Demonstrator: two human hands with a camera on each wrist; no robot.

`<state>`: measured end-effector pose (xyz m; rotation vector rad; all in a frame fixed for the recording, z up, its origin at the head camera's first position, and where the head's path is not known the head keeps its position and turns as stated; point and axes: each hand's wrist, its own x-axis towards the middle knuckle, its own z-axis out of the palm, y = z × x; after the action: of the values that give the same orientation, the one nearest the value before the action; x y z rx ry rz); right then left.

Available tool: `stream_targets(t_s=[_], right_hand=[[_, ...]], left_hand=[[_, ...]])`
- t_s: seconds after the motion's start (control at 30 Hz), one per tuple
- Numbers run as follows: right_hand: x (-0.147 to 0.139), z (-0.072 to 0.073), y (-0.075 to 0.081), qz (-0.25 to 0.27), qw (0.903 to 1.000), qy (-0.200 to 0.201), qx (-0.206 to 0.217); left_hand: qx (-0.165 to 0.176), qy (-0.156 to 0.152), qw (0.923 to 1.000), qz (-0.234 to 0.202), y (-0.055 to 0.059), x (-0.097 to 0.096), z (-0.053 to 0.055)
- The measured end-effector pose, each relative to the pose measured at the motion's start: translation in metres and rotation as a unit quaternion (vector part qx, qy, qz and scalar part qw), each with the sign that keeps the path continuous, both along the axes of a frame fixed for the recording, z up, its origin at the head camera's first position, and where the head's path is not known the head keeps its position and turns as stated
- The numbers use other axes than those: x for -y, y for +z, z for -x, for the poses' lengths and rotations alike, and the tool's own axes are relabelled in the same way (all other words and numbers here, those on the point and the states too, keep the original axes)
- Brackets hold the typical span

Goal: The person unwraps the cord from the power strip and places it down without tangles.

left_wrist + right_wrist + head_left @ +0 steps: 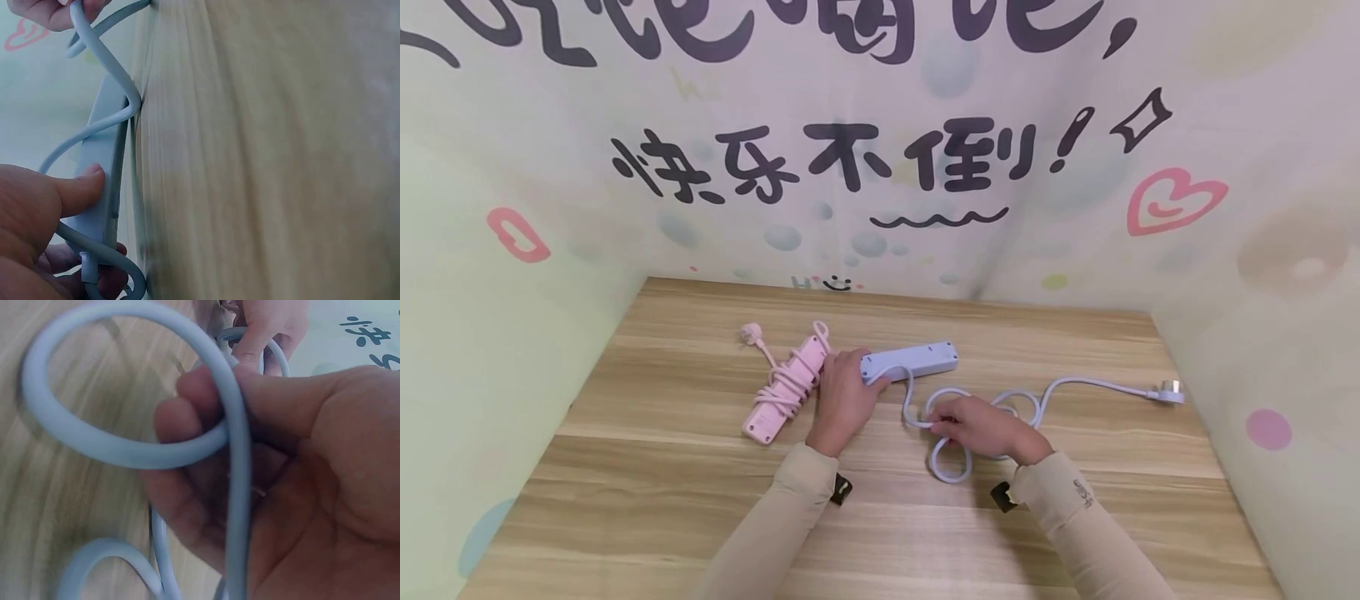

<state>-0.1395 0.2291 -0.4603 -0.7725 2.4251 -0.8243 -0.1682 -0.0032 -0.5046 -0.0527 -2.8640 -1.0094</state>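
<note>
Head view: wall lettering (850,158) "快乐不倒!" behind blue power strip (917,358); wood-grain surface (662,500) beneath; left hand (844,396) gripping strip, right hand (981,427) pinching its cord (239,487).

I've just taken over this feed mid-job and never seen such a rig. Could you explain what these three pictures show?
There is no machine here, just a person's two bare hands. The wide picture comes from a camera worn on the head, looking forward and down. The other two come from cameras worn on the left and right wrists.

On the wooden table lies a pink power strip with a pink cord wound around it. The left hand grips one end of a light blue power strip. The right hand pinches the light blue cord, which loops loosely and runs to a plug at the right.
</note>
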Motion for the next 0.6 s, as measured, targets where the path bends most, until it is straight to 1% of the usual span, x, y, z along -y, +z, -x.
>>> stream_targets(t_s=[0.1,0.2,0.3,0.47,0.6], right_hand=[[0.001,-0.002,0.001,-0.01,0.9999,-0.002,-0.008],[0.004,-0.004,0.003,-0.022,0.9994,-0.002,-0.026],[0.007,-0.005,0.005,-0.029,0.9989,-0.002,-0.037],[0.011,-0.007,0.009,-0.029,0.9978,-0.011,-0.059],[0.014,-0.007,0.015,-0.037,0.9954,-0.031,-0.083]], left_hand=[[0.009,0.0,0.9999,0.01,0.0,0.001,0.0],[0.014,0.002,0.9998,0.013,0.0,0.001,0.0],[0.018,0.001,0.9998,0.005,0.001,0.001,-0.001],[0.02,-0.022,0.9994,-0.017,0.002,0.003,-0.005],[0.007,-0.038,0.9988,-0.03,0.006,0.006,-0.009]])
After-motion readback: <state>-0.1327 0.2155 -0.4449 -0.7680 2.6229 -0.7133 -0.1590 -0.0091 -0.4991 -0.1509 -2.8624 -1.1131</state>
